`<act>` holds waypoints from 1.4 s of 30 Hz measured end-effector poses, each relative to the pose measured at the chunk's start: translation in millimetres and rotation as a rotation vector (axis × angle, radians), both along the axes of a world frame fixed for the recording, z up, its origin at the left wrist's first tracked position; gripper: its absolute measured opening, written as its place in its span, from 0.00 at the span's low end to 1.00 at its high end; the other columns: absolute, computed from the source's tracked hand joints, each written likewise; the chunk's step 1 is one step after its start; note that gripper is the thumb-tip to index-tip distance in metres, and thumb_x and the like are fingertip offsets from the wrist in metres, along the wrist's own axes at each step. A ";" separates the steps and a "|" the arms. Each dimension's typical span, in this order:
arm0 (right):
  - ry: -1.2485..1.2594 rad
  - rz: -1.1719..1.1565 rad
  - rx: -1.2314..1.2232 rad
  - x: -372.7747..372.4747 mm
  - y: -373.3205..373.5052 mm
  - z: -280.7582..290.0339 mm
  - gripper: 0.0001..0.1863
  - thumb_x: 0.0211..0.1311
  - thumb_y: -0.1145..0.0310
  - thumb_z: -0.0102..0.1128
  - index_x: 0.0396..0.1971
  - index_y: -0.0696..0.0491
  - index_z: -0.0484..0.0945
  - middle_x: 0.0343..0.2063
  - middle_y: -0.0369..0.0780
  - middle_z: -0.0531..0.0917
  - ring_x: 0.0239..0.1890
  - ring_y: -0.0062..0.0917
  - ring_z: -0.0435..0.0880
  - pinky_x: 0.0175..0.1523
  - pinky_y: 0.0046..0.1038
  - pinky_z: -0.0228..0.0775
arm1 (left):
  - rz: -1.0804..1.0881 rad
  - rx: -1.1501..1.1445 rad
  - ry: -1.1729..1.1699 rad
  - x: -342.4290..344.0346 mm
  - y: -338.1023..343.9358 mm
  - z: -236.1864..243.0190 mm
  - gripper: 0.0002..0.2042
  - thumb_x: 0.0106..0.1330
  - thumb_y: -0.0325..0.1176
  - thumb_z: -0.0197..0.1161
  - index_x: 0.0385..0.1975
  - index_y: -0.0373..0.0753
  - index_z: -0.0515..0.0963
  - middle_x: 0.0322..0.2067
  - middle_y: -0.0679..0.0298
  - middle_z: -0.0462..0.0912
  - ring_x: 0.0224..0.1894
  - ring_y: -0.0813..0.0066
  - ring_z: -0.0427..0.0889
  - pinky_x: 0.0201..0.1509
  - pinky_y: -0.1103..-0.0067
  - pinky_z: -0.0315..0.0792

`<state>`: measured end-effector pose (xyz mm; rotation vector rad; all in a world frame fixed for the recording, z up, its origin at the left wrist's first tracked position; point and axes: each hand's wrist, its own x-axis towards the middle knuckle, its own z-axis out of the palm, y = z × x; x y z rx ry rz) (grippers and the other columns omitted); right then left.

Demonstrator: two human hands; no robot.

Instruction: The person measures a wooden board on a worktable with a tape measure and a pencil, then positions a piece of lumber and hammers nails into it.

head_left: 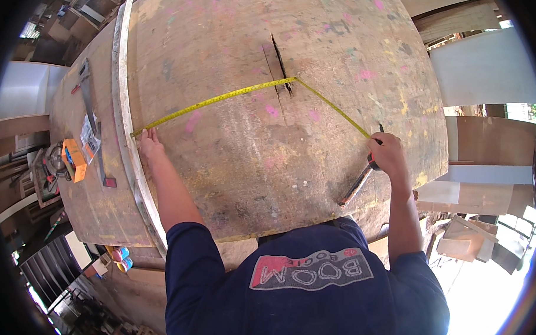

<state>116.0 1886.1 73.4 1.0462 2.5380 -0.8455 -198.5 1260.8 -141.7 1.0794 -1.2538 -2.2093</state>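
Note:
A yellow tape measure (223,97) is stretched over the worn wooden tabletop (233,160), bending in the middle near a dark slot. At the long white-edged strip (125,62), the fingers of my left hand (151,143) pinch the tape's end. My right hand (388,153) is closed around the red and black tape case (373,160), which it partly hides. A thin black tip (381,128) sticks out beyond my right hand; I cannot tell what it is. Just below that hand lies a narrow dark and orange strip (356,187), its kind unclear.
Left of the strip lie a handsaw (88,96), an orange box (73,161) and a plastic packet (91,139). A circular power tool (54,162) is beyond the left edge. Boards (490,63) stand along the right, and paint-coloured cans (122,258) sit low at left.

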 end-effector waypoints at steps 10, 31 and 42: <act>-0.009 -0.032 -0.052 -6.0 -0.2 -0.9 0.14 0.62 0.59 0.59 0.30 0.53 0.88 0.21 0.42 0.88 0.31 0.34 0.90 0.45 0.36 0.79 | -0.005 -0.056 -0.002 -1.0 -7.4 -9.4 0.11 0.73 0.21 0.62 0.51 0.22 0.75 0.46 0.50 0.83 0.48 0.58 0.86 0.55 0.73 0.89; -0.006 0.030 0.040 -4.5 3.7 -4.0 0.15 0.62 0.59 0.57 0.32 0.52 0.88 0.24 0.41 0.89 0.35 0.37 0.90 0.48 0.39 0.80 | -0.178 -0.658 -0.207 84.1 -41.0 37.7 0.21 0.70 0.32 0.68 0.57 0.26 0.73 0.52 0.52 0.82 0.54 0.57 0.85 0.59 0.65 0.82; 0.017 0.025 -0.014 -12.4 7.6 -4.7 0.14 0.62 0.61 0.57 0.31 0.54 0.88 0.22 0.42 0.88 0.30 0.35 0.90 0.45 0.36 0.81 | -0.478 -1.830 -0.848 247.5 -121.2 77.9 0.39 0.58 0.53 0.76 0.63 0.32 0.73 0.58 0.41 0.77 0.62 0.40 0.75 0.68 0.53 0.69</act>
